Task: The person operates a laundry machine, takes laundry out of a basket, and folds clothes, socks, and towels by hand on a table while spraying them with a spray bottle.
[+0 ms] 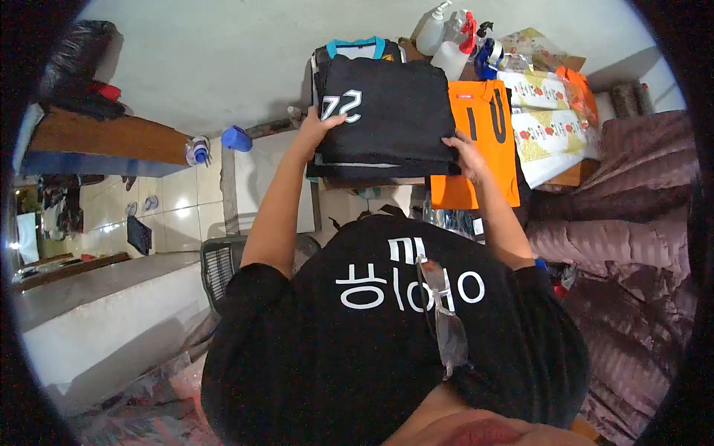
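A folded black shirt with white digits at its left side lies on top of a stack of folded clothes. My left hand grips its left edge, with the thumb over the digits. At the lower right corner, my right hand pinches the shirt's edge. Behind it shows a folded jersey with a turquoise collar. An orange jersey with black digits lies just right of my right hand. How many pieces are under the black shirt is hidden.
Spray bottles and a blue tape dispenser stand at the back. Floral-patterned white packages lie at the right, near purple striped bedding. A chair is at the left, and a blue cup sits beyond it.
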Available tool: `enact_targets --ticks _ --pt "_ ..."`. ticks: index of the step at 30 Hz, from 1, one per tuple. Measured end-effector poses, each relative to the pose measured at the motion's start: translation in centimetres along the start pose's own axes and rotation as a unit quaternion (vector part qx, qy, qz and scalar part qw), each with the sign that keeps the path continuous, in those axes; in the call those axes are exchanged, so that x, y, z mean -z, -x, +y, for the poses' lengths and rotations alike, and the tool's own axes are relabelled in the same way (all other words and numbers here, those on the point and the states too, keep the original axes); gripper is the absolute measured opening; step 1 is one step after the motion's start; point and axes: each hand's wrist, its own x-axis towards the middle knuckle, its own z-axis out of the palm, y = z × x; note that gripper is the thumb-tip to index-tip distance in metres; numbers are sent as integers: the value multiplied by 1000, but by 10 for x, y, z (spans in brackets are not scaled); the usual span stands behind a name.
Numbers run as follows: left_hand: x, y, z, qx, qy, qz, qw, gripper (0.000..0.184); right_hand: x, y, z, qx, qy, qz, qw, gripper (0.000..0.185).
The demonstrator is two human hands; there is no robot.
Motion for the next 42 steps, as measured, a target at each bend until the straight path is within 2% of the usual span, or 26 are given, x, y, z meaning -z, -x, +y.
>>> enact_targets --ticks 1,4,5,7,10,13,16,19,22,24,25,28,31,34,35,37,38,39,42 --pt "-7 10 15 -12 -43 13 999 95 -2 -1 1 -8 50 32 998 55" --pt "-7 8 8 -90 -143 39 985 95 -13 -3 -3 -28 194 128 972 56" --pt "-11 23 18 -57 -195 69 977 93 -17 -1 -6 -27 197 119 973 62" --pt "-7 17 4 -69 -140 35 987 90 -26 9 -11 -32 201 99 974 73" --pt "-12 30 13 -85 -96 31 991 84 -42 21 -30 -53 189 129 972 64" --pt "-19 40 16 -135 -114 73 982 81 -4 -26 9 60 235 147 959 65" --pt "-13 27 -25 -196 -174 116 958 79 13 -48 45 159 281 142 936 63" --pt "-10 22 -40 -191 -245 154 938 80 6 -45 56 166 461 218 844 64" --pt "-10 31 -22 -146 -333 177 915 85 2 -48 54 136 307 226 915 60" --pt "-8 31 -15 -90 -285 156 942 87 -8 -34 27 25 152 148 977 55" --pt "-7 29 -12 -63 -260 144 953 88 -13 -27 13 -30 71 107 991 52" --pt "-1 11 -19 -15 -176 110 978 90 -10 -21 -10 -96 -6 31 995 49" --pt "9 8 -7 37 -104 -24 994 87 -22 1 -31 19 -6 16 1000 49" --pt "-1 34 22 30 -105 -18 994 85 -29 21 -42 6 9 51 999 49" --pt "3 23 -1 6 -123 -9 992 85 -22 9 -21 10 20 105 994 50" --pt "13 9 -33 -24 -178 15 984 87 16 -32 41 69 245 139 957 50" --pt "11 11 -30 -38 -204 27 978 87 13 -30 41 97 353 153 918 51" --pt "10 17 -29 -64 -177 31 982 88 16 -24 38 86 406 163 895 54" --pt "22 32 -9 -76 -252 116 958 81 30 -25 35 231 511 297 773 52"
